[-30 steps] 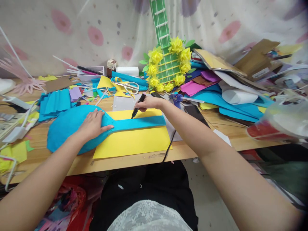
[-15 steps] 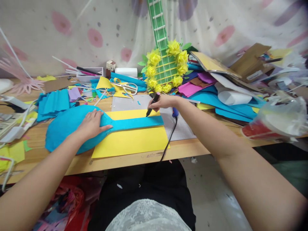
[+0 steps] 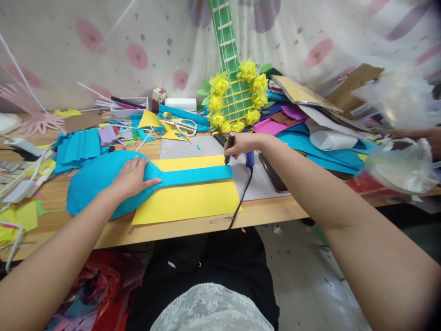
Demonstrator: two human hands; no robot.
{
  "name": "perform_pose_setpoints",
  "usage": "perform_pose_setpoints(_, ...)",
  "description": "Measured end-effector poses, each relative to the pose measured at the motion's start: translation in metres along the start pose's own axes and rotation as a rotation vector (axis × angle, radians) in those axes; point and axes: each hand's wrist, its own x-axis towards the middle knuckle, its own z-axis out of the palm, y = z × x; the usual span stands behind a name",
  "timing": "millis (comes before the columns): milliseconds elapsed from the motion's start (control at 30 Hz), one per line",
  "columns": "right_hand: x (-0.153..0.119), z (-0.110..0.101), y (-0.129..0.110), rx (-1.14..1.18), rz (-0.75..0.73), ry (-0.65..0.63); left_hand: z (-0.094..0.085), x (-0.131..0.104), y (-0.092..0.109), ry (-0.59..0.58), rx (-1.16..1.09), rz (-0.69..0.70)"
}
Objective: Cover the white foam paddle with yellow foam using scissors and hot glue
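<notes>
A blue guitar-shaped cutout (image 3: 196,175) with a rounded body and a long straight neck lies on a yellow sheet (image 3: 193,207). My left hand (image 3: 132,179) rests flat on its body, fingers spread and thumb pointing at the neck. Gripped upright in my right hand (image 3: 239,145) is a black marker (image 3: 229,148). Its tip is at the upper edge of the neck, near the far right end. Just right of that hand lies a blue-handled tool (image 3: 250,159) with a black cord, its front part hidden behind the hand.
Behind stands a green paper guitar (image 3: 237,99) ringed with yellow flowers. Scissors (image 3: 184,126) lie among paper scraps. A phone (image 3: 273,172) sits on the grey mat (image 3: 258,188). At the right are stacked papers (image 3: 324,151), a bagged red cup (image 3: 370,184) and another person's hand (image 3: 420,134).
My right hand has slid the marker rightward along the neck's upper edge. My left hand stays put. A phone now shows on the mat, and another person's hand with clear plastic appears at right.
</notes>
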Motion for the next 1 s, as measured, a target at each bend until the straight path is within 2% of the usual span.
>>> perform_pose_setpoints(333, -0.004, -0.003, -0.011, -0.239, 0.102, -0.061, -0.001, 0.000, 0.002, -0.029, 0.030, -0.003)
perform_pose_setpoints(467, -0.012, -0.010, -0.018, -0.175, 0.102, 0.075, -0.003, 0.000, 0.003, -0.020, 0.038, 0.004)
perform_pose_setpoints(567, -0.017, -0.009, -0.030, 0.012, -0.005, 0.245, -0.004, -0.001, 0.004, -0.023, 0.035, 0.004)
perform_pose_setpoints(600, -0.017, -0.004, -0.035, 0.127, -0.083, 0.281, -0.004, -0.001, 0.004, -0.022, 0.036, 0.003)
perform_pose_setpoints(667, -0.014, 0.013, -0.046, 0.437, -0.281, 0.273, -0.004, -0.002, 0.004, -0.021, 0.040, 0.004)
perform_pose_setpoints(767, -0.003, 0.056, -0.063, 0.855, -0.464, 0.141, -0.003, -0.002, 0.004, -0.018, 0.050, 0.010)
perform_pose_setpoints(900, 0.010, 0.112, -0.086, 1.137, -0.419, -0.017, -0.003, -0.003, 0.005, 0.002, 0.056, 0.021)
perform_pose_setpoints(1000, 0.019, 0.132, -0.104, 1.167, -0.425, -0.059, -0.004, -0.003, 0.006, -0.012, 0.044, 0.013)
